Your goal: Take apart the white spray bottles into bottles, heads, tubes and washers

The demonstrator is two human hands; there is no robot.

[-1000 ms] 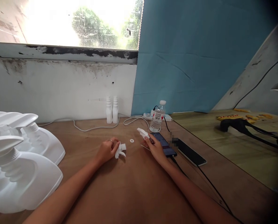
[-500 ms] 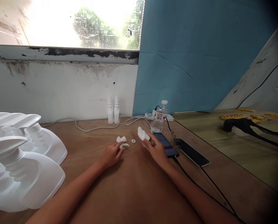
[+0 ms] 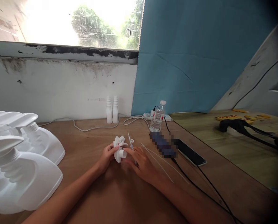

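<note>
White plastic spray trigger parts (image 3: 117,155) are bunched together in my left hand (image 3: 107,158), whose fingers close around their left side. My right hand (image 3: 141,161) meets them from the right, its fingertips at a short round white neck. Between the right fingers runs a slim pointed tool (image 3: 131,145), which looks like a small screwdriver with a clear handle; its tip points away from me. A small white ring washer (image 3: 132,141) lies on the table just beyond the right fingers. Two thin white tubes (image 3: 161,163) lie to the right of that hand.
Large white spray-bottle-shaped pieces (image 3: 36,161) crowd the left. Two small white bottles (image 3: 112,110) stand by the wall. A water bottle (image 3: 157,117), a phone (image 3: 191,152) and a blurred-out phone (image 3: 163,145) are on the right, with black cables (image 3: 183,172) trailing towards me.
My right hand has come left with its white piece, which now sits with the parts in my left hand. The pointed tool and the thin tubes have come into clear view.
</note>
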